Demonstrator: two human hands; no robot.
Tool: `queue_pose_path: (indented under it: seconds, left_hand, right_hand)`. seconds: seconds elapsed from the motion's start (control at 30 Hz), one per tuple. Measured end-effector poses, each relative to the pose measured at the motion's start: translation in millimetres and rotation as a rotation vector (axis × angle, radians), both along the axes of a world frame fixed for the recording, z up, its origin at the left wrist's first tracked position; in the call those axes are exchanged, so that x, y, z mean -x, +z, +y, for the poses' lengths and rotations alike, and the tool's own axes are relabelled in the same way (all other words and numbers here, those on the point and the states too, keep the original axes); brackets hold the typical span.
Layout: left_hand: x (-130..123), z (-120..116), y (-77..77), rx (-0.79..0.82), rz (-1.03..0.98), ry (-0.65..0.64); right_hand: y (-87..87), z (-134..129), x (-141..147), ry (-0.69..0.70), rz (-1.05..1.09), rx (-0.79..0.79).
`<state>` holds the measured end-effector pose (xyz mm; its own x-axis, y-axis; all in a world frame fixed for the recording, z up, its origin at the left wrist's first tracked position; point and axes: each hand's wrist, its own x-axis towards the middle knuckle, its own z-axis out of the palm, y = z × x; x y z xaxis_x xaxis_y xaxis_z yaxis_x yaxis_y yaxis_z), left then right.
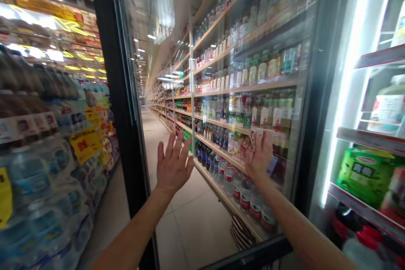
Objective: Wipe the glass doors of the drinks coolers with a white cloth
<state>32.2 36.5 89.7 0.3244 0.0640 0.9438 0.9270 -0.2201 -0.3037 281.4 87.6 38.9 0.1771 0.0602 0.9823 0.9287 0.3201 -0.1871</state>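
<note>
From far off, I see the open glass door (218, 71) right in front of my hands. My left hand (175, 164) is wide open at the glass, holding nothing I can see. My right hand (260, 156) is up too, with a pale thing (252, 139) by its fingers; it's blurry, so I can't tell its grip. A green bag (363, 175) sits on the bright shelf to the right.

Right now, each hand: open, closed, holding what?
Left hand: open, fingers spread, nothing visibly held.
Right hand: fingers extended; can't tell whether it grips the pale patterned thing at its fingers.
</note>
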Motion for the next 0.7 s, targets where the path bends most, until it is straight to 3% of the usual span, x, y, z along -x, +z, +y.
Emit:
queue_pose_path:
  seconds: [0.13, 0.2, 0.27, 0.33, 0.4, 0.47, 0.57, 0.63, 0.7]
  left_hand:
    - [-0.2, -1.4, 0.2, 0.004, -0.003, 0.013]
    - [0.0, -2.2, -0.4, 0.008, -0.003, 0.013]
    - [0.2, -2.8, -1.4, 0.008, 0.002, 0.011]
    - [0.1, -2.9, -2.7, 0.001, 0.002, 0.011]
    - [-0.5, -2.9, -4.2, -0.009, 0.000, 0.014]
    - [-1.2, -3.6, -6.9, -0.010, -0.006, 0.018]
    - [-0.3, -6.3, -13.8, 0.017, -0.007, 0.012]
    - [2.7, -9.2, -19.4, 0.044, 0.019, 0.002]
    - [7.2, -13.6, -23.9, 0.081, 0.062, -0.015]
  right_hand:
    - [-10.2, -15.2, 29.3, 0.162, -0.488, 0.100]
    - [-14.7, -17.5, 28.9, 0.196, -0.631, 0.108]
    - [-13.9, -11.5, 14.0, 0.132, -0.487, 0.068]
    - [-13.8, -3.1, -4.0, 0.030, -0.193, 0.015]
    - [-22.7, -0.8, -12.7, -0.032, -0.013, 0.006]
    - [-40.9, -7.0, -7.4, -0.003, -0.122, 0.067]
    - [-56.5, -20.7, 14.6, 0.131, -0.549, 0.120]
    - [-37.3, -23.4, 28.7, 0.184, -0.661, 0.093]
    - [4.1, -19.8, 40.6, 0.183, -0.569, 0.056]
